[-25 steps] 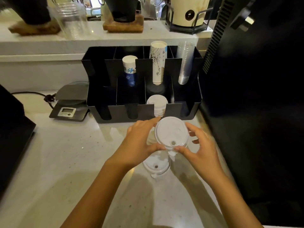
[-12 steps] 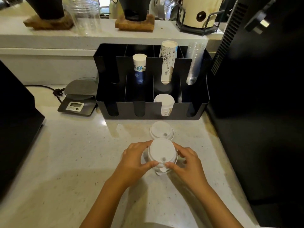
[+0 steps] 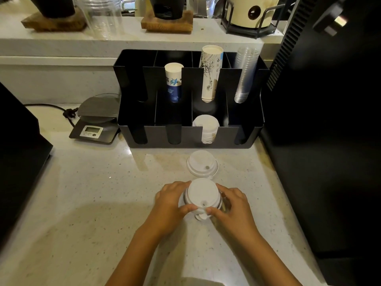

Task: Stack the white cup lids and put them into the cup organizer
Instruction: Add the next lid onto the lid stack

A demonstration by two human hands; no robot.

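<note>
The lid stack (image 3: 203, 196) sits on the counter (image 3: 92, 203), pinched at its rim between left hand (image 3: 170, 200) and right hand (image 3: 231, 203). A loose lid (image 3: 202, 163) lies at twelve o'clock, just beside it; beyond stands the organizer (image 3: 243, 137) (lids already inside). Best to square the rims evenly before lifting.

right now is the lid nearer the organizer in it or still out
Out. That lid lies flat on the counter, just in front of the organizer.
</note>
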